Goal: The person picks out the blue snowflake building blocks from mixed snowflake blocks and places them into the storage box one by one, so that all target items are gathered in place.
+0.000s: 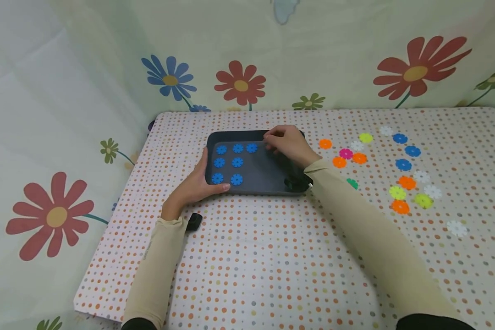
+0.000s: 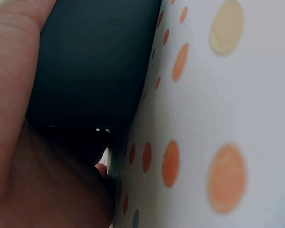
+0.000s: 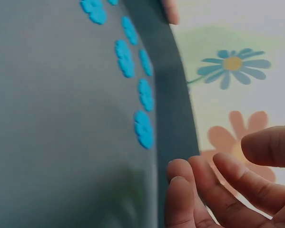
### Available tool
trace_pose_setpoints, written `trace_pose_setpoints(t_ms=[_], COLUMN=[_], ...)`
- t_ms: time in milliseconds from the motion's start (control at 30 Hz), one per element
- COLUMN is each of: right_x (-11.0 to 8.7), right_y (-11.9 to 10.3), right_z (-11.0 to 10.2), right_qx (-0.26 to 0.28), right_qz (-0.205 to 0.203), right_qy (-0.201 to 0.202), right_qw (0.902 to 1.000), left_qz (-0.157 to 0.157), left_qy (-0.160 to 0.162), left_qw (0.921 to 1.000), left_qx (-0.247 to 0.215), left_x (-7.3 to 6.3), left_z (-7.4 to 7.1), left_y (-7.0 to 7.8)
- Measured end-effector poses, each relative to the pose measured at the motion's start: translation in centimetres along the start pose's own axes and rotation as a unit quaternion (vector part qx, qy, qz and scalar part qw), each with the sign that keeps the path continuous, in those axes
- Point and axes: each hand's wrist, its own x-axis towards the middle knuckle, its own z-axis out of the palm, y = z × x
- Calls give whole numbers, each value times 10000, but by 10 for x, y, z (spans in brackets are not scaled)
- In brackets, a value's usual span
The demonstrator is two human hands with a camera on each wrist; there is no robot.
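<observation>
Tray [image 1: 268,176] sits flat on the table, just ahead of the person. Seven blues [image 1: 237,162] (flower discs) inside, all from 8 to 11 o'clock in it: three along the top row, two in the middle, two at the bottom. Even gaps, so I read it as deliberate rows.

Left hand [image 1: 195,181] wraps the tray's 7–9 o'clock corner: fingers along the wall, thumb over the near rim. Grip is on the tray; probably to stop it sliding.

Right hand [image 1: 290,142] is over the tray's 1 o'clock area, near the end of the top row. Fingers bent, gap narrow; no disc visible in it. Can't tell if it's pinching one. Approach from 4 o'clock likely spares the laid rows.

Loose discs [image 1: 407,182] lie at the tray's 3–4 o'clock, probably for easy right-hand reach: orange, yellow, white, pink, green. Three spare blues [image 1: 413,151] sit together at 3 o'clock, near the loose group's far end.

Table [image 1: 247,256]: pale top, multicoloured dots. Pale sheet [image 1: 313,59] with big printed flowers hangs at 12 and 9 o'clock.
</observation>
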Motion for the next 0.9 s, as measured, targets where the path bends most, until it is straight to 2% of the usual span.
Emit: trace_pose_setpoints(t_ms=[133,567,700,900], right_x=[-13,-49,-59,-75], right_y=[-2,7,10,19], right_z=[-17,-64,-79,-102], right_qx=[181,-33,-128,-565], right_qz=[36,-241,-169,209], right_qy=[108,352,396,569], right_qw=[9998,9991,9990,9966], left_qz=[14,25,32,9], left_qy=[-35,12,23,-6], left_qw=[10000,10000,10000,10000], left_qx=[16,3,3,-15], left_x=[0,1,1,0], left_z=[1,-1,0,-1], left_y=[0,-1,0,-1])
